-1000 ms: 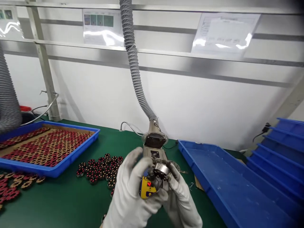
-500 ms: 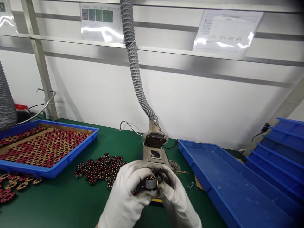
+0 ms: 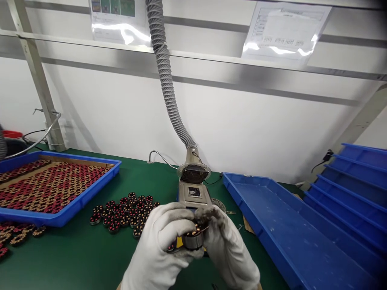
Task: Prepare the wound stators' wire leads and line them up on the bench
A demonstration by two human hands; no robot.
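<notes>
In my gloved left hand [image 3: 160, 245] is a small round motor stator [image 3: 193, 240], with a grey metal side and copper-coloured windings on top. The left fingers and thumb wrap around its left side. My right hand [image 3: 228, 247], also in a white glove with dirty fingertips, is closed at the stator's upper right edge. A thin dark edge shows under those fingertips; whether it is a separate piece I cannot tell. Right behind the hands stands a metal box-like device [image 3: 195, 192] with a small window. Left of them lies a group of similar stators [image 3: 130, 213].
A blue tray [image 3: 87, 197] at the left holds rows of red and copper-coloured wound rings. Another blue tray [image 3: 272, 209] lies to the right, beside a stack of blue trays [image 3: 350, 193]. A grey flexible duct [image 3: 166, 76] comes down to a hood [image 3: 193, 171] behind the device.
My right fingers have moved up over the stator's top edge, and the stator is tipped so more of its windings shows. The whole view has shifted slightly.
</notes>
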